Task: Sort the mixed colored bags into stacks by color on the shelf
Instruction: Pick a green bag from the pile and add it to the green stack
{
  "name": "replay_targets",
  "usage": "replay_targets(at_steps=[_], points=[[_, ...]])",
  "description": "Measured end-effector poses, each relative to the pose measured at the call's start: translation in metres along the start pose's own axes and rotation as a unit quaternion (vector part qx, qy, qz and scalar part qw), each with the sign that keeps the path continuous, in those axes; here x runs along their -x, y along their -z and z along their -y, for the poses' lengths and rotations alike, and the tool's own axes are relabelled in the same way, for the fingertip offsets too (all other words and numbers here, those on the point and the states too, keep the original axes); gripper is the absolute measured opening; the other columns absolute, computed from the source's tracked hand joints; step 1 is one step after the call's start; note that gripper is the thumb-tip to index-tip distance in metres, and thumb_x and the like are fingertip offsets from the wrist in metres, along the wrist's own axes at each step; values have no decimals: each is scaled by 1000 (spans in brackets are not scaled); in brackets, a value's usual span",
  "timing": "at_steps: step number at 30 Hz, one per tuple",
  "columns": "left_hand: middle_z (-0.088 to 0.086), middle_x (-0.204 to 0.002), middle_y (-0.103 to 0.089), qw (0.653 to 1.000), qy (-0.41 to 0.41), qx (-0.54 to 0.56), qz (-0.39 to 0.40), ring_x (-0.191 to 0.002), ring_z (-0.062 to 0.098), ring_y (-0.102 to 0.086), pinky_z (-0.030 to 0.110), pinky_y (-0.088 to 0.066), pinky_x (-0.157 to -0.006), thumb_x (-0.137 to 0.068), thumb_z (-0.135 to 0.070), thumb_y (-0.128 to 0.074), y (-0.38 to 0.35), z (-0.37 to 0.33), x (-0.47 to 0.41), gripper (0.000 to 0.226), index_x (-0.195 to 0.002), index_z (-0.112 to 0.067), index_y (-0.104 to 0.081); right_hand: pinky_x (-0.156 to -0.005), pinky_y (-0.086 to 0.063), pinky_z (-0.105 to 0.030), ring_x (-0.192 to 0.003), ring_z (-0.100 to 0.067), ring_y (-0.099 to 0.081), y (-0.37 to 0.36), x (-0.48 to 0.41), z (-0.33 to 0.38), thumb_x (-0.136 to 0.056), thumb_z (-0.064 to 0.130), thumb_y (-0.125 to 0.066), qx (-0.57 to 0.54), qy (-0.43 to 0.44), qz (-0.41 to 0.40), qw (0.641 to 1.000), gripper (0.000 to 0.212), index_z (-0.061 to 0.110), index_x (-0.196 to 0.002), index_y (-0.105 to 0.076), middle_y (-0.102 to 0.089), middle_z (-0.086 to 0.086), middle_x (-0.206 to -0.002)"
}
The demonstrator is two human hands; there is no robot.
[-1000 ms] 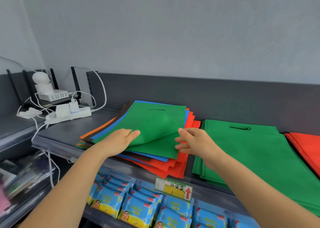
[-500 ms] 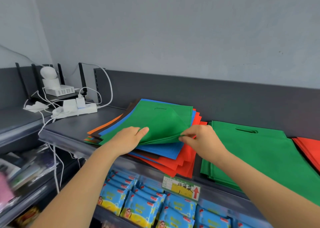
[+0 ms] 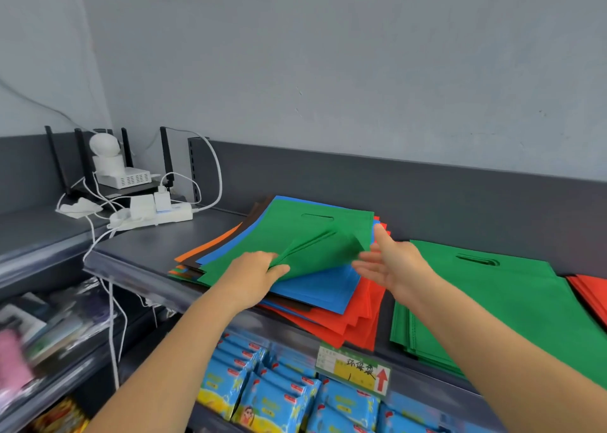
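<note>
I am working the top green bag (image 3: pixel 305 235) off the mixed pile (image 3: pixel 348 317) in the middle of the shelf (image 3: pixel 141 252). The left hand (image 3: pixel 253 276) is pinching the bag's near edge, with thumb and curled fingers closing on the fabric. The near half is peeling up in a loose fold, so the blue bag (image 3: pixel 322 289) beneath is showing. The right hand (image 3: pixel 392 265) is hovering at the fold's right corner with its fingers straight and spread and its palm turned toward the bag. It is gripping nothing, and I cannot tell from here whether any fingertip is touching the fabric.

Here is what I am steering by. The bag is lying with its long axis running away from me, its handle slot (image 3: pixel 317 217) at the far end. The green stack (image 3: pixel 499 298) is sitting just beside the pile on its right, laid the same way. So I am planning to carry the bag rightward without turning it.

The right hand is standing between pile and stack and is the nearer one to the destination. I am judging that it should be taking the raised corner while the left feeds the fabric across. The red stack (image 3: pixel 591 289) is lying beyond the green one, at the far right.
</note>
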State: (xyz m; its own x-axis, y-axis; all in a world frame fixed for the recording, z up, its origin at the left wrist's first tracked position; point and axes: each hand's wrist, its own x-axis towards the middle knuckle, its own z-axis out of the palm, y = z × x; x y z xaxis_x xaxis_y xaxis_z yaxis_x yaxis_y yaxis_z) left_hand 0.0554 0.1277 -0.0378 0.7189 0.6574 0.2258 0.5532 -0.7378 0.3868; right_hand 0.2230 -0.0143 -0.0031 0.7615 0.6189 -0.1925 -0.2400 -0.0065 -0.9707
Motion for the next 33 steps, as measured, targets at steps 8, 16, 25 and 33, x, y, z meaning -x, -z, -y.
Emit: replay_targets(at_steps=[8, 16, 25, 33], points=[[0, -91, -73, 948, -210, -183, -155, -79, 17, -71, 30, -56, -58, -36, -8, -92, -16, -39, 46, 66, -98, -17, -73, -45, -55, -28, -69, -25, -62, 26, 24, 4, -83, -11, -54, 25, -56, 63, 996, 34, -2, -116, -55, -65, -19, -109], [-1, -95, -73, 930, -268, -188, -166, -83, 17, -70, 35, -55, -73, -35, -12, -94, -31, -126, 71, 65, -97, -15, -73, -102, -44, -46, -121, -19, -51, 153, 54, 3, -79, 3, -69, 206, 232, -63, 949, 65, 21, -135, -41, -55, 1, -131], [9, -93, -68, 969, -179, -172, -1, -88, 31, -63, 36, -49, -72, -95, -37, -46, -105, -233, 69, 27, -110, -21, -62, -105, -30, -32, -128, -32, -38, 293, 78, -13, -84, 20, -67, 477, 142, -118, 859, 84, 13, -148, -14, -23, -19, -147], [4, -148, -35, 973, -139, -159, 95, -132, 15, -40, 24, -25, -106, -100, -24, -41, -119, -236, 61, 39, -139, -20, -42, -108, -26, -25, -135, -18, -36, 282, 106, -37, -96, 40, -44, 576, 254, 33, 776, 47, 16, -136, -47, -36, -2, -149]])
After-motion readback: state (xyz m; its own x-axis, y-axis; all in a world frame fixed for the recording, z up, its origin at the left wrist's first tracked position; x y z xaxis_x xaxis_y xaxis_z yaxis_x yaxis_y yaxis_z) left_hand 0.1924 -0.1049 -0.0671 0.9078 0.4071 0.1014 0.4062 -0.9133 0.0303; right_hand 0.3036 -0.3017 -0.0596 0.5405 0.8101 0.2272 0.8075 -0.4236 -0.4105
